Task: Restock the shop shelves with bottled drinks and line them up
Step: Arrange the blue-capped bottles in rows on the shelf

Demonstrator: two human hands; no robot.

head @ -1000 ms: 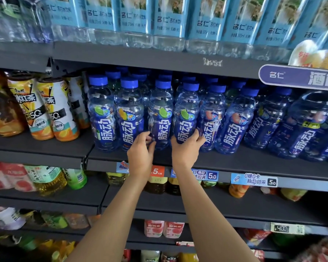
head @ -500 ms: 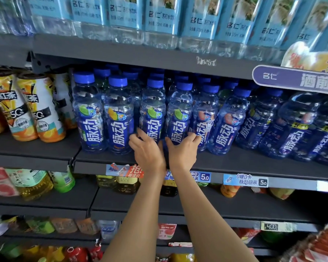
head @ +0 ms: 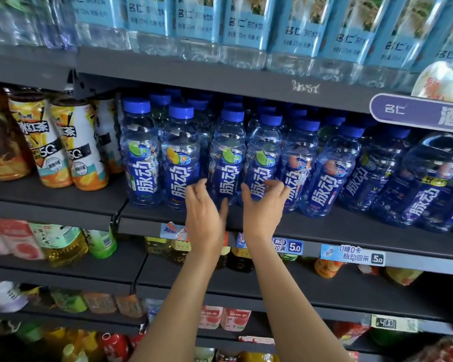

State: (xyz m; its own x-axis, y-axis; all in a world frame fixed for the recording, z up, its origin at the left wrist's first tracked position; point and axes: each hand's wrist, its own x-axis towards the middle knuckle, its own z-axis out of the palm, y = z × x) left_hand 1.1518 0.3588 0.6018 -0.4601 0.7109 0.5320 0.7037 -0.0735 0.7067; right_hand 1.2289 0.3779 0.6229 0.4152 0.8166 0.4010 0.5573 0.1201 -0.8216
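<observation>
A row of blue-capped drink bottles with blue labels stands on the dark middle shelf (head: 324, 226). My left hand (head: 204, 212) is at the foot of the third bottle (head: 226, 158). Its fingers are loosely spread by that bottle's left side, with the thumb in front, and it holds nothing. My right hand (head: 262, 205) straddles the lower part of the fourth bottle (head: 263, 158), thumb on its left and curled fingers on its right. Both bottles stand upright in the front row.
Yellow iced-tea bottles (head: 63, 152) stand to the left on the same level. Pale-blue-labelled water bottles (head: 246, 27) fill the shelf above. Price tags (head: 351, 254) line the shelf edge. Lower shelves hold green, yellow and pink drinks. A purple sign (head: 416, 113) juts out at the right.
Both hands have drawn slightly apart and back from the bottles. The left hand has let go of its bottle. The view has shifted a little to the left.
</observation>
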